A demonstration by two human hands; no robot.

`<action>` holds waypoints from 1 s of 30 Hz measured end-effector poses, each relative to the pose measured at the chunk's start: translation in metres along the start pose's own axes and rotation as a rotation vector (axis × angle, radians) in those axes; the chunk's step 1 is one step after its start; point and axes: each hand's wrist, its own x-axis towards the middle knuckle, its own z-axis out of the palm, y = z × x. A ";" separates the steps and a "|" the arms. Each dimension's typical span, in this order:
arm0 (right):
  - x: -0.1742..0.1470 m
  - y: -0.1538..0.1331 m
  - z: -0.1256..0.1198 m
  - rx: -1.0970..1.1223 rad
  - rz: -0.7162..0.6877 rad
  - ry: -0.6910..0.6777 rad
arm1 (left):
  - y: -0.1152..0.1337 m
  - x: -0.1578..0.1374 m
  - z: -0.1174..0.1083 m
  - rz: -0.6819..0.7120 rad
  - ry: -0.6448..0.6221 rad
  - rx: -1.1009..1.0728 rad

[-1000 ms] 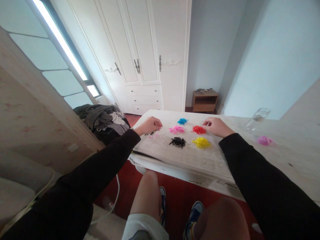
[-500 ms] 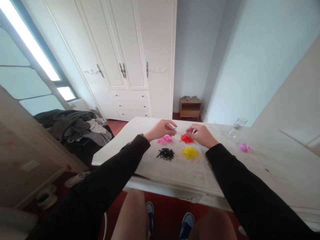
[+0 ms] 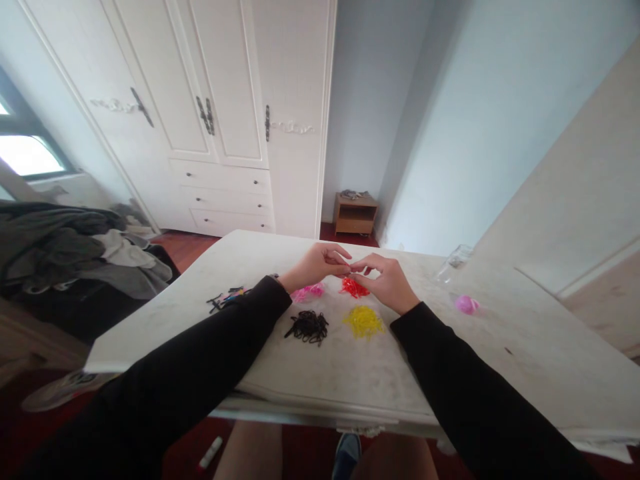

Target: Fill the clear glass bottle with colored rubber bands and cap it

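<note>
Both hands meet above the table, fingertips touching over the red pile; left hand and right hand half curled, pinching, what they hold too small to tell. Pink pile just left, black and yellow nearer the front edge

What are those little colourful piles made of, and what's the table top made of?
The black pile, yellow pile, red pile and pink pile look like tiny rubber or elastic bands: thin tangled loops, slightly glossy, though too small to be sure. The table top looks like pale stone or marble-patterned laminate: matt, whitish, with faint grey mottling.
</note>
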 end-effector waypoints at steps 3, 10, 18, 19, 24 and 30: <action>-0.001 -0.001 0.001 0.023 -0.021 0.026 | 0.003 -0.003 -0.001 0.001 0.007 -0.023; 0.000 -0.005 0.002 0.058 0.009 0.037 | 0.004 -0.005 0.000 0.012 0.025 -0.019; -0.001 -0.005 0.001 0.063 0.037 0.034 | 0.005 -0.006 0.001 -0.007 0.051 0.007; -0.001 -0.005 0.001 0.062 0.034 0.038 | 0.005 -0.006 0.001 -0.006 0.052 0.007; -0.001 -0.009 0.001 0.045 0.015 0.050 | 0.006 -0.006 0.002 0.006 0.030 0.019; -0.001 -0.007 0.001 0.008 0.021 0.146 | 0.009 -0.004 -0.005 0.045 0.050 0.095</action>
